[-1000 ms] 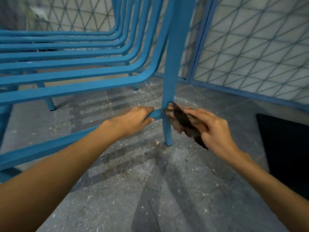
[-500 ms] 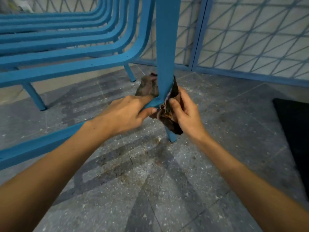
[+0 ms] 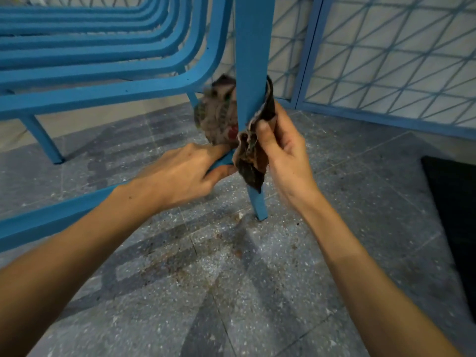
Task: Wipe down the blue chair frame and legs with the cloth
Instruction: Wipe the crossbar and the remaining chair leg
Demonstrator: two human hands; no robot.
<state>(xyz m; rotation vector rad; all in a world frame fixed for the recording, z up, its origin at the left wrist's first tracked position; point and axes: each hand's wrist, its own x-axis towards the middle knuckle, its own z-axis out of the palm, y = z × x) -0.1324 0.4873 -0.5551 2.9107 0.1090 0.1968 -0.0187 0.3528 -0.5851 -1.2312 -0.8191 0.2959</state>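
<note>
The blue chair's front leg [image 3: 251, 60] stands upright in the middle of the view, its foot on the floor. A low blue crossbar [image 3: 51, 217] runs from the left to the leg. A dark brown patterned cloth [image 3: 219, 117] is wrapped around the back of the leg. My right hand [image 3: 286, 153] pinches the cloth's near end on the leg's right side. My left hand [image 3: 185, 171] is closed around the crossbar where it meets the leg, its fingers touching the cloth's other end. Blue seat slats [image 3: 90, 55] curve above at the left.
A blue-framed mesh panel [image 3: 386, 55] stands behind and to the right of the leg. A black mat [image 3: 453, 215] lies on the speckled grey floor [image 3: 231, 292] at the right edge. The chair's far legs [image 3: 43, 137] stand at the left.
The cloth went from my right hand beside the leg to wrapped around the leg, and has slid higher. My right hand rose with it. My left hand stayed on the crossbar.
</note>
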